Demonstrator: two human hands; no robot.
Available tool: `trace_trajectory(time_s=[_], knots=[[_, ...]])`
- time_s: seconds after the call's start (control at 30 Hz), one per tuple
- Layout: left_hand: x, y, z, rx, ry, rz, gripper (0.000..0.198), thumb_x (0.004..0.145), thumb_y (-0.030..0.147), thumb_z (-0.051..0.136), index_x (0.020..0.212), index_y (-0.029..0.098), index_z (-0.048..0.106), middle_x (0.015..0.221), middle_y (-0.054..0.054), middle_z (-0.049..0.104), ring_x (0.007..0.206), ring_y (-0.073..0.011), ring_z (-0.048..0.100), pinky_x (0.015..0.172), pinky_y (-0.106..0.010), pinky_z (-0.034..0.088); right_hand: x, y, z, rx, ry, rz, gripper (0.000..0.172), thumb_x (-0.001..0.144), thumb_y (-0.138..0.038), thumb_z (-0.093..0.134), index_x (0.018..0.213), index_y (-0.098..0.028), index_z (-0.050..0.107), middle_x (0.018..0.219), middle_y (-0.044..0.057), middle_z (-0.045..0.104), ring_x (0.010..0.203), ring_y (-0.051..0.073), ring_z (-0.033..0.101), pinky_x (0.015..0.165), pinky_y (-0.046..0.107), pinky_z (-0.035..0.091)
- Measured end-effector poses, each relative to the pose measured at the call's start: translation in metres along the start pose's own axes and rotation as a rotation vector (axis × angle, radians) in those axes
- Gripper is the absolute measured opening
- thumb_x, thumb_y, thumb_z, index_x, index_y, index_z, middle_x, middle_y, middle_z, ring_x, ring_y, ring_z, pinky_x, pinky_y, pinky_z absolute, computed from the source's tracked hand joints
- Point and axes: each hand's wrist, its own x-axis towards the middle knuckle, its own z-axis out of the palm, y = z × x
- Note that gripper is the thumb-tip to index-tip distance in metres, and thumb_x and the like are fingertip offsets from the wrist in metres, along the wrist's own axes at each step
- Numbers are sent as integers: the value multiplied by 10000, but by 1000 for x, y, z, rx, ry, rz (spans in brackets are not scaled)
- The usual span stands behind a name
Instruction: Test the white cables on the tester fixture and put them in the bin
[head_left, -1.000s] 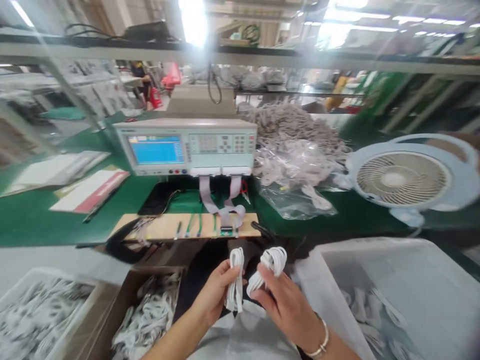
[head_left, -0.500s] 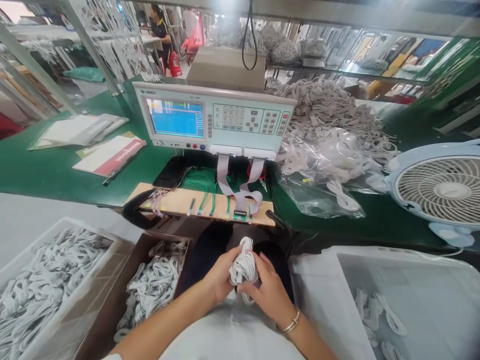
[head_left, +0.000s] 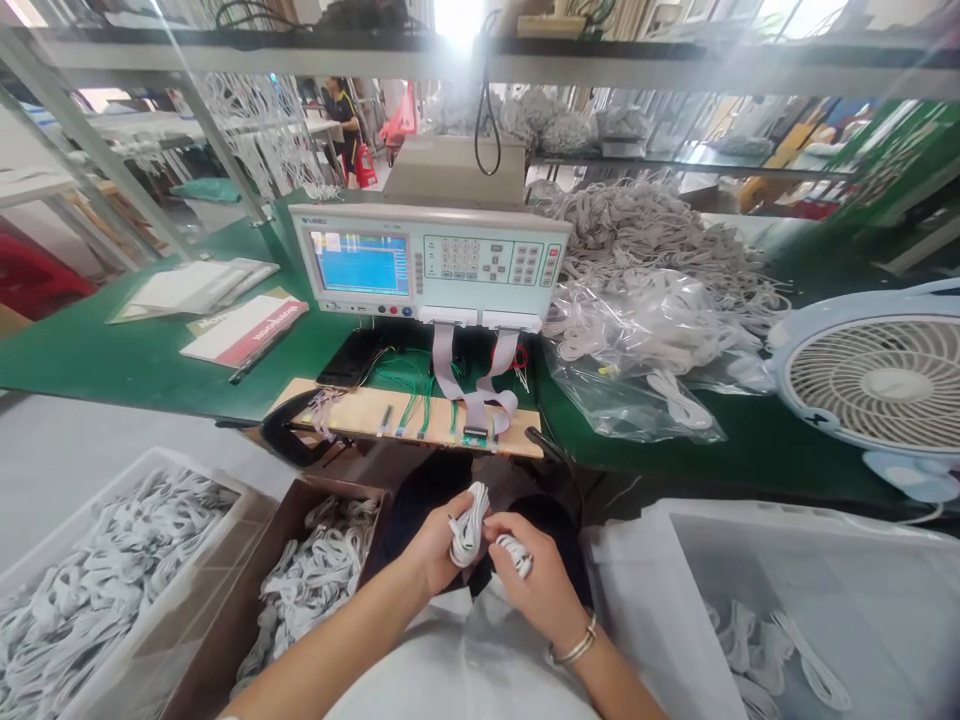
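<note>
My left hand point(head_left: 435, 550) is closed around a coiled white cable point(head_left: 470, 525), held upright above my lap. Right beside it, my right hand point(head_left: 534, 580) grips another white cable bundle point(head_left: 516, 554), which shows between thumb and fingers. The right fingertips come close to the left coil; whether they touch it I cannot tell. Part of each bundle is hidden by the palms. Left of my lap, a brown box point(head_left: 217, 610) holds many similar white coils. To the right, several coils lie in a translucent white bin point(head_left: 862, 560).
Ahead on the green table point(head_left: 630, 470) stands a tester with a screen point(head_left: 364, 265). Its ribbon cables reach a wooden board point(head_left: 352, 415). A bagged cable pile point(head_left: 637, 320) and a fan point(head_left: 892, 380) are at right. Another white bin point(head_left: 150, 455) sits far left; a person point(head_left: 345, 120) is behind.
The cables held together in both hands are now apart, one bundle in each hand. My right hand has drawn slightly away. The camera view has tilted up.
</note>
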Motion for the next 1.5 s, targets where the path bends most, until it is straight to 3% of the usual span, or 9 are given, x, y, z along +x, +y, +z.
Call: trace_trajectory(time_s=[0.17,0.33,0.5,0.6,0.7,0.87,0.97,1.2,1.5], knots=[[6,-5,5,-41,-35,64,152,726,274,516,717,122,529,574,-6,552,504,-104,519,498,-205,384,9,-3,1,-228,-20,-131,211,681,-175,558,885,-223,580,856,23,566,802,160,521,730,265,414],[16,-11,5,17,-84,-91,125,685,226,547,637,114,520,500,-1,524,456,-96,493,443,-186,344,22,9,-7,-169,23,-80,138,751,-170,472,798,-189,600,814,26,604,767,138,539,713,239,404],[25,-14,-4,79,-113,-261,345,698,467,509,653,125,525,535,-15,542,496,-123,508,454,-200,337,30,19,-9,-456,20,31,148,741,-211,474,807,-223,606,720,5,609,700,144,537,638,235,382],[21,-4,-1,256,-14,82,413,698,547,457,760,148,546,697,-25,584,660,-141,529,578,-222,371,38,25,-11,-460,87,56,177,754,-240,463,849,-210,609,750,28,625,721,156,552,668,246,390],[16,14,6,574,35,428,355,662,498,535,725,148,541,684,-2,555,653,-126,489,584,-208,350,49,30,-16,-427,121,65,189,750,-231,459,828,-203,629,763,44,638,735,164,561,685,252,398],[21,34,14,896,-45,551,290,638,420,582,666,133,553,578,22,505,542,-102,421,507,-200,305,65,35,-19,-270,173,96,169,731,-234,483,777,-185,638,750,41,645,691,158,561,652,248,410],[24,43,12,820,-81,512,292,684,408,528,671,121,585,558,19,507,513,-93,411,499,-202,296,70,37,-19,-46,166,188,197,733,-299,502,722,-149,631,641,39,630,548,131,526,524,225,408],[15,63,-1,497,-247,186,322,655,372,603,868,132,612,718,-40,589,582,-100,497,590,-225,376,78,34,-17,355,117,337,221,680,-323,582,688,-107,627,538,24,577,432,85,445,384,183,349],[12,55,5,316,-167,278,217,614,292,666,707,101,619,583,-4,526,509,-53,455,526,-165,377,74,42,0,607,256,369,266,635,-374,626,711,-120,611,528,-6,536,441,97,471,374,191,375]])
